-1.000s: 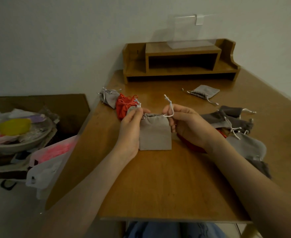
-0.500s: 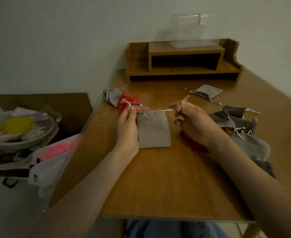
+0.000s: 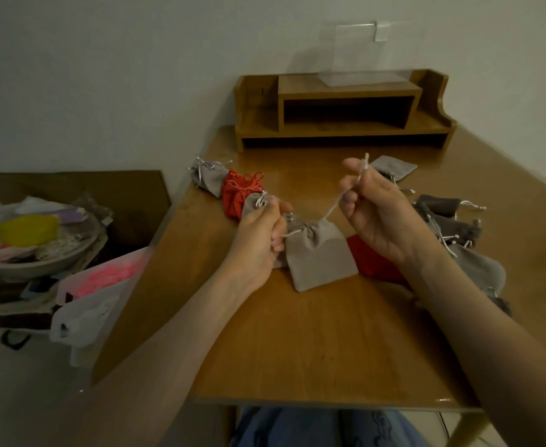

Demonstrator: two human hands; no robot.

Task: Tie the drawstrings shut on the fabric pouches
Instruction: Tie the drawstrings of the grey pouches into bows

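Note:
A light grey pouch (image 3: 320,256) lies tilted on the wooden table (image 3: 297,350), its neck gathered tight. My right hand (image 3: 374,214) pinches the right white drawstring (image 3: 337,204) and holds it up and away from the pouch, taut. My left hand (image 3: 258,240) grips the left drawstring close beside the neck. Behind my left hand lie a grey pouch (image 3: 208,175), a red pouch (image 3: 237,195) and another grey pouch (image 3: 253,203), their necks cinched.
A pile of dark and light grey pouches (image 3: 452,227) and a red pouch (image 3: 371,262) lies under and right of my right arm. One grey pouch (image 3: 394,167) sits near a wooden desk shelf (image 3: 342,108). Left of the table stand a bowl of clutter (image 3: 29,243) and plastic bags (image 3: 94,298).
My right hand has lifted up and right, drawing the string out long. The pouch neck has closed and the pouch has tilted. My left hand stays by the neck.

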